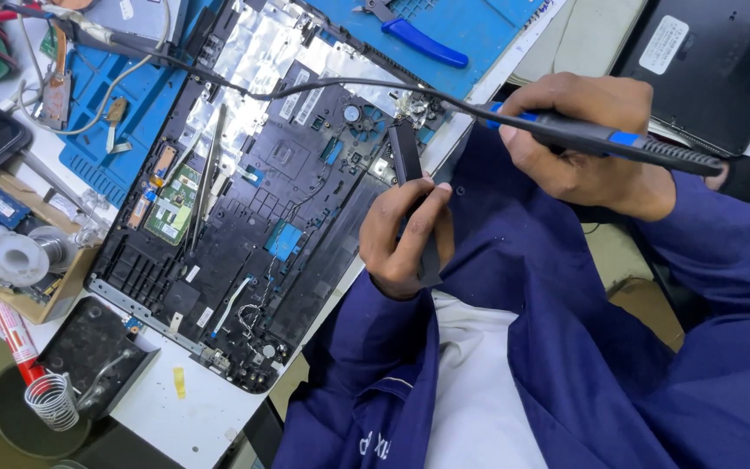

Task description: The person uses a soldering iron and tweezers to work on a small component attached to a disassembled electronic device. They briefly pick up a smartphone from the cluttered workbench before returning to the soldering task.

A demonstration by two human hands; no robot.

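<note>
**Soldering pen over an opened laptop shell**

The white tabletop [193,426] carried an opened black laptop base with its boards, foil shielding and ribbon cables exposed [245,217], lying on and beside a blue rubber work mat [123,113]. A second closed black laptop [713,61] lay well apart at the upper right. Blue-handled pliers [423,39] rested on another blue mat [479,22] above the shell, a black iron stand with a wire coil [71,382] stood at the lower left, and a spool of solder wire [15,256] sat in a cardboard tray [54,300] near it.

The main risk, as I judged it, was the hot tip: the black soldering pen with blue bands [601,139] was held low over the shell's upper corner, and a slip could have scorched plastic, a cable or the other hand close by. Its black cord [245,87] trailed across the open boards and could have snagged and tugged the pen off its mark.

The right hand [583,139] was wrapped around the pen, fingers pressed together on the grip, tip pointing left towards the corner. The left hand [405,234] pinched a narrow black plastic strip [405,152] between thumb and fingers at its lower end; the strip rose upright above the fingertips, its top just beside the pen's tip. Whether they touched could not be told.
</note>
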